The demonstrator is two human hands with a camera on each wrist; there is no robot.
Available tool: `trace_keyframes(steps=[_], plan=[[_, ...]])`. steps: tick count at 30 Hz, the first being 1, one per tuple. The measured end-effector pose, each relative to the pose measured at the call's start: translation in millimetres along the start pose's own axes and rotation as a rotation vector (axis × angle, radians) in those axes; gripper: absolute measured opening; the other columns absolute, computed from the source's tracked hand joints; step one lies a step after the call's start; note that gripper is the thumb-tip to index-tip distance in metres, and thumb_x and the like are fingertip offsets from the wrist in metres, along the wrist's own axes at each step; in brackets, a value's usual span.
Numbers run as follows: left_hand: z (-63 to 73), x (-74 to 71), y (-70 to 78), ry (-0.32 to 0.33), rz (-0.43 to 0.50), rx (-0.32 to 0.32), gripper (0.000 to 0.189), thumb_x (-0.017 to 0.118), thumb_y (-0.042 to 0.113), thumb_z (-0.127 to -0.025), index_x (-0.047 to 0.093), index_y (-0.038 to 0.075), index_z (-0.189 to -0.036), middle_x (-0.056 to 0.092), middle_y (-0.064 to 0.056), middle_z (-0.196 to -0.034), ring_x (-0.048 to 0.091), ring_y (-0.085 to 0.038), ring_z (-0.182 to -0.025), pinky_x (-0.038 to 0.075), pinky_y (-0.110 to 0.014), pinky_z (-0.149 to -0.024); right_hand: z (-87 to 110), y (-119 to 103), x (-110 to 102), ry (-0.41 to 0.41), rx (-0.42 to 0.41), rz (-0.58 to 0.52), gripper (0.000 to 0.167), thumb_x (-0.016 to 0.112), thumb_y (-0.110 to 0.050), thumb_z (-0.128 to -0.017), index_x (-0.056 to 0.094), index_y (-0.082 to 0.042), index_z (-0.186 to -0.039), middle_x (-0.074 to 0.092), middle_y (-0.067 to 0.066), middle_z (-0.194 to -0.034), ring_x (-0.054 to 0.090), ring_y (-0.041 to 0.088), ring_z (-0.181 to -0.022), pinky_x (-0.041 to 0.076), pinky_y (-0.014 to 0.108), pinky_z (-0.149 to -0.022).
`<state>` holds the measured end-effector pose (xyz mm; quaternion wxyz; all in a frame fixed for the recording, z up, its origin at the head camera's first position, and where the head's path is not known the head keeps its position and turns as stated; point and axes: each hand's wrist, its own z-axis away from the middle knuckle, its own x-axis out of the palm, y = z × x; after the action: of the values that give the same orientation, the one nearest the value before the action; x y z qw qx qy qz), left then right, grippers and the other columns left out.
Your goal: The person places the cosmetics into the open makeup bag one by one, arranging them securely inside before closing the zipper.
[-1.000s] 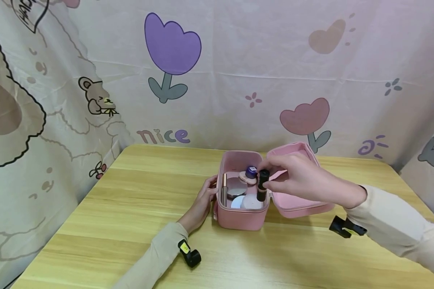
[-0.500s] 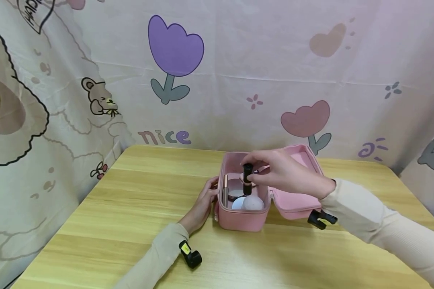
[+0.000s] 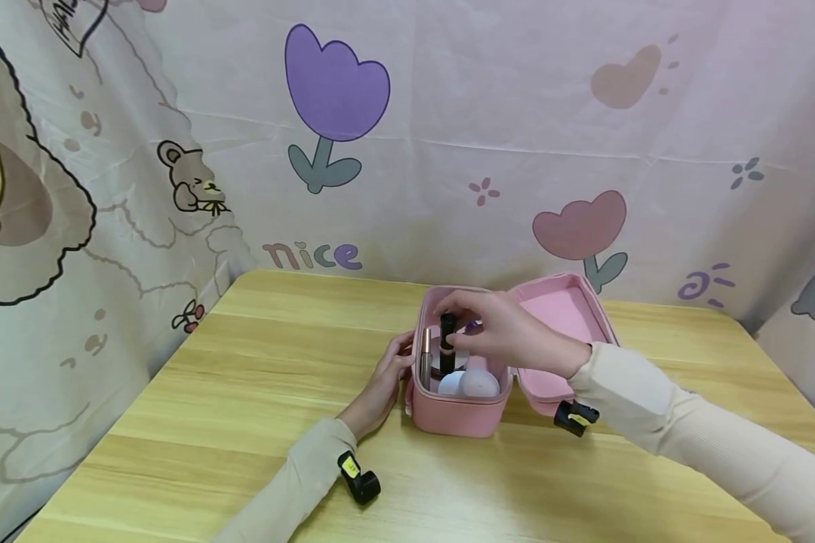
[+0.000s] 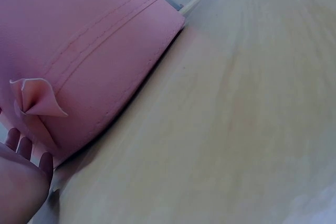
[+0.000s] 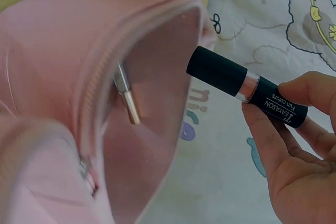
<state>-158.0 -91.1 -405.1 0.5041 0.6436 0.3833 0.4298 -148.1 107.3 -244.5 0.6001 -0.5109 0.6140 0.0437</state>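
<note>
A pink makeup case (image 3: 458, 418) stands unzipped on the table, its lid folded out to the right. Over its opening, my right hand (image 3: 499, 328) pinches a black lipstick (image 5: 218, 72) with a rose-gold band between thumb and fingers. In the head view the lipstick hangs upright over the left half of the case. My left hand (image 3: 379, 385) rests against the case's left side, beside a small pink bow (image 4: 39, 98). Inside, a slim tube with a gold cap (image 3: 426, 354) leans at the left wall. A pale ball-shaped sponge (image 3: 479, 383) lies near the front.
The lid (image 3: 564, 309) lies open behind my right forearm. A pale blue round item (image 3: 450, 383) sits beside the sponge, and a bit of a purple jar (image 3: 472, 327) shows past my fingers. The wooden table (image 3: 258, 377) ends at a printed curtain (image 3: 448, 90).
My right hand has carried the lipstick leftward across the case, from its right wall to near the gold-capped tube. The left hand stays at the case's side.
</note>
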Motion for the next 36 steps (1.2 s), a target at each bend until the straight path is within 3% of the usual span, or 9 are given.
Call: trace_keyframes(steps=[6, 12, 19, 29, 36], plan=[[0.3, 0.0, 1.4, -0.004, -0.006, -0.001, 0.062, 0.042, 0.022, -0.091, 0.027, 0.001, -0.148, 0.031, -0.020, -0.148, 0.031, -0.032, -0.132, 0.022, -0.040, -0.106, -3.1, 7, 14, 0.004, -0.068, -0.011, 0.024, 0.066, 0.005, -0.079, 0.064, -0.003, -0.100, 0.066, 0.001, -0.090, 0.061, 0.012, -0.079, 0.054, 0.032, -0.070], [-0.4, 0.3, 1.1, -0.004, 0.001, 0.017, 0.062, 0.041, 0.021, -0.089, 0.029, 0.001, -0.147, 0.033, -0.019, -0.146, 0.032, -0.030, -0.130, 0.023, -0.039, -0.105, -3.3, 8, 23, -0.060, -0.035, -0.049, 0.023, 0.064, 0.006, -0.079, 0.063, 0.000, -0.102, 0.068, 0.002, -0.088, 0.066, 0.014, -0.080, 0.054, 0.026, -0.071], [0.0, 0.8, 0.6, -0.001, 0.013, 0.009, 0.061, 0.042, 0.022, -0.089, 0.030, 0.003, -0.146, 0.036, -0.018, -0.143, 0.034, -0.028, -0.128, 0.022, -0.039, -0.104, -3.2, 13, 33, -0.066, -0.033, -0.021, 0.021, 0.065, 0.004, -0.079, 0.064, -0.001, -0.100, 0.068, 0.002, -0.085, 0.065, 0.009, -0.079, 0.055, 0.027, -0.070], [1.3, 0.5, 1.4, 0.000, 0.008, 0.008, 0.060, 0.042, 0.021, -0.090, 0.031, 0.002, -0.145, 0.037, -0.018, -0.143, 0.036, -0.028, -0.127, 0.023, -0.038, -0.104, -4.4, 12, 36, -0.085, -0.036, 0.002, 0.019, 0.066, 0.002, -0.079, 0.064, -0.005, -0.096, 0.067, -0.003, -0.083, 0.062, 0.005, -0.076, 0.051, 0.021, -0.067], [0.3, -1.3, -0.3, -0.007, 0.008, 0.004, 0.061, 0.042, 0.021, -0.090, 0.030, 0.002, -0.146, 0.036, -0.019, -0.143, 0.034, -0.029, -0.128, 0.021, -0.040, -0.106, -6.8, 10, 34, -0.141, -0.021, -0.006, 0.016, 0.066, 0.002, -0.080, 0.064, -0.005, -0.094, 0.068, -0.001, -0.085, 0.065, 0.006, -0.078, 0.052, 0.019, -0.070]])
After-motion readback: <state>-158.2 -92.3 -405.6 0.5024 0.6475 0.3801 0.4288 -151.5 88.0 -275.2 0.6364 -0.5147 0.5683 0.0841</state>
